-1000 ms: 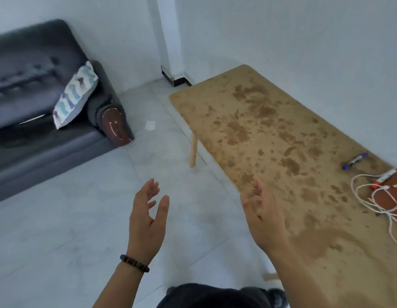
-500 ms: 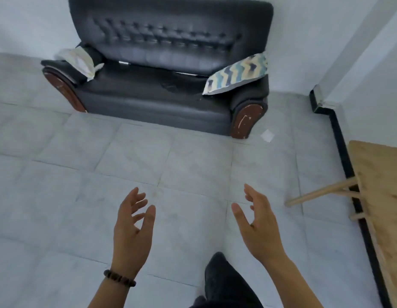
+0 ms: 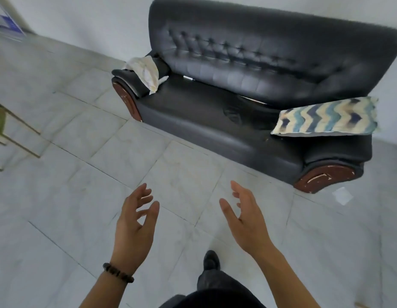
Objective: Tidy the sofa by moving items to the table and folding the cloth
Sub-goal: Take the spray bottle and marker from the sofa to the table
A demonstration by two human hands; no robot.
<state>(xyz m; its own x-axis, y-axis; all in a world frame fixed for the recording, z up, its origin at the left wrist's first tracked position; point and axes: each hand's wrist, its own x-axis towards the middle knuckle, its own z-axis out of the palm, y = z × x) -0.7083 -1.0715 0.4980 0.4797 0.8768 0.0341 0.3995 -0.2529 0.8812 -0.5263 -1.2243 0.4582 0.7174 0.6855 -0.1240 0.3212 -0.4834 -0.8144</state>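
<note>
A black sofa (image 3: pixel 193 107) carries a zigzag pillow (image 3: pixel 326 117) at one armrest and a crumpled cloth (image 3: pixel 146 71) over the other, while the left hand (image 3: pixel 135 230) and right hand (image 3: pixel 246 221) hover well short of it, fingers loose, holding nothing.

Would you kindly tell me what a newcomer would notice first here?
A dark tufted sofa fills the upper right, a crumpled pale cloth draped over its armrest on the picture's left and a zigzag cushion at its other end. In front, the left hand and right hand are open and empty above the tiled floor.
</note>
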